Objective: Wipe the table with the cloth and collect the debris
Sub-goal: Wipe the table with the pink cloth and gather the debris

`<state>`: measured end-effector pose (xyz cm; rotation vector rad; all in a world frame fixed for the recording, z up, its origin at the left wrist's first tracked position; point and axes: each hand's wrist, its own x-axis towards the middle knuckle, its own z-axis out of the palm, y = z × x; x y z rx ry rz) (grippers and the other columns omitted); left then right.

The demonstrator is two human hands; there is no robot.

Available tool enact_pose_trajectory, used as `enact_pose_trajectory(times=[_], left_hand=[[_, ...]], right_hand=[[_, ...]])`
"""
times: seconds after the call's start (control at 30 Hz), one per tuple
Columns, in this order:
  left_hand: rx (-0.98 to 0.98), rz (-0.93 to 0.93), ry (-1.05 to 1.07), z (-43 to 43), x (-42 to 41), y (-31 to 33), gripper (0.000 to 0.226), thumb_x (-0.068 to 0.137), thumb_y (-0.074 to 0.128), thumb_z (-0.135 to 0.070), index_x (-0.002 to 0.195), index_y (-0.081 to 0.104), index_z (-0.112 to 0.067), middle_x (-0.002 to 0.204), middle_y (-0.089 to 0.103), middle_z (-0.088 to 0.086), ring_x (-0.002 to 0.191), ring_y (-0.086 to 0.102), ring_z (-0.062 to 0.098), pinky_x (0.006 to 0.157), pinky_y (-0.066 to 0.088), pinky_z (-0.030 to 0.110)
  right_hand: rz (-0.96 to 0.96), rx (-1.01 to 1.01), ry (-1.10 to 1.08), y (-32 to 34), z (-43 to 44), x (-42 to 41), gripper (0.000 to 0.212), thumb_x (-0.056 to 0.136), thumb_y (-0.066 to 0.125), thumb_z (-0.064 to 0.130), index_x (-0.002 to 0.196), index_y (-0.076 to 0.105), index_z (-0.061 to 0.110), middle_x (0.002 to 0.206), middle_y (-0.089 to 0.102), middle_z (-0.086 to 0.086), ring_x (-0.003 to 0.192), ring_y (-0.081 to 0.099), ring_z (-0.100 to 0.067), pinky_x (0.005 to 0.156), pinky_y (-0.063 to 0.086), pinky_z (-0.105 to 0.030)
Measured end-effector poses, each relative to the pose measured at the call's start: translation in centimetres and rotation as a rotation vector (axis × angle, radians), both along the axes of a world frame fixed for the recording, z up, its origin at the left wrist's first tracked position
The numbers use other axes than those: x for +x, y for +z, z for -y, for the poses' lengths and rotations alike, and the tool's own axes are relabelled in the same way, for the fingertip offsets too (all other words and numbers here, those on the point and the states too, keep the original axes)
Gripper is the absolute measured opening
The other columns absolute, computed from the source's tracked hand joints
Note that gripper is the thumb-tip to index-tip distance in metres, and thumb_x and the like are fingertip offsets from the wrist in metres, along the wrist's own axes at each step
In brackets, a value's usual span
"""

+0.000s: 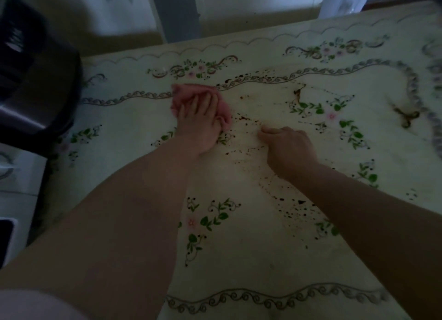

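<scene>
A pink cloth (185,93) lies bunched on the floral tablecloth (263,260) left of the table's middle. My left hand (199,122) presses flat on the cloth, fingers spread toward the far edge. Dark brown crumbs and specks (290,210) are scattered in a band running from the far middle of the table down toward the near right. My right hand (288,147) rests on the tablecloth among the specks, fingers curled under with the thumb pointing left; nothing shows in it. A brown smear (297,94) marks the cloth beyond the right hand.
A large dark appliance (31,80) stands at the table's left edge. A second brown stain (406,117) lies at the right. A grey post (178,11) and a white chair leg (331,1) stand past the far scalloped edge. A white object (12,188) sits at lower left.
</scene>
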<state>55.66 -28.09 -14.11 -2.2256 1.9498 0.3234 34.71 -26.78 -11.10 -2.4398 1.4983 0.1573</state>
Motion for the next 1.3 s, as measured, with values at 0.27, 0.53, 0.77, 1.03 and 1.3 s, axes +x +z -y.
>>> enact_pose_trajectory(times=[0.27, 0.53, 0.77, 1.03, 1.3], left_hand=[[0.038, -0.003, -0.194, -3.3, -4.5, 0.1, 0.062, 0.1, 0.017, -0.042, 0.152, -0.006, -0.016, 0.161, -0.009, 0.003, 0.148, -0.008, 0.024, 0.121, 0.0, 0.045], [0.038, 0.01, -0.168, -8.6, -3.1, 0.9, 0.064, 0.099, 0.014, -0.048, 0.152, 0.0, -0.016, 0.162, -0.004, -0.001, 0.147, 0.005, 0.021, 0.117, 0.012, 0.045], [-0.023, 0.084, 0.071, -10.8, 1.6, -0.1, 0.074, 0.094, 0.022, -0.06, 0.152, 0.001, -0.019, 0.16, -0.007, 0.018, 0.147, -0.008, 0.037, 0.117, 0.0, 0.055], [-0.013, 0.016, 0.098, -8.4, -0.7, -0.6, 0.071, 0.097, 0.02, -0.051, 0.152, -0.003, -0.012, 0.161, -0.007, 0.014, 0.148, -0.008, 0.031, 0.119, -0.009, 0.049], [-0.01, -0.011, -0.074, -10.7, -9.5, -0.5, 0.065, 0.099, 0.011, -0.047, 0.151, -0.011, -0.016, 0.16, -0.014, 0.006, 0.147, -0.016, 0.025, 0.12, -0.003, 0.048]], right_hand=[[0.192, 0.07, -0.147, -0.5, -0.1, -2.2, 0.06, 0.084, 0.042, 0.0, 0.136, 0.051, 0.028, 0.146, 0.046, 0.012, 0.134, 0.044, -0.013, 0.11, 0.033, -0.032], [0.134, 0.027, -0.126, -0.1, -3.0, -2.6, 0.067, 0.083, 0.045, -0.002, 0.145, 0.039, 0.024, 0.155, 0.032, 0.007, 0.144, 0.025, -0.01, 0.115, 0.023, -0.035], [0.0, 0.019, -0.026, 0.7, -3.4, -2.0, 0.067, 0.084, 0.045, 0.001, 0.147, 0.031, 0.015, 0.157, 0.027, -0.002, 0.147, 0.019, -0.017, 0.115, 0.024, -0.039], [-0.081, 0.138, 0.013, 1.4, -2.6, -3.3, 0.069, 0.088, 0.039, 0.001, 0.152, 0.019, 0.017, 0.161, 0.013, 0.003, 0.145, 0.021, -0.018, 0.112, 0.029, -0.038], [0.121, 0.099, -0.183, 2.5, -3.3, -5.7, 0.065, 0.086, 0.04, -0.003, 0.147, 0.034, 0.019, 0.155, 0.031, -0.001, 0.14, 0.033, -0.021, 0.112, 0.03, -0.036]])
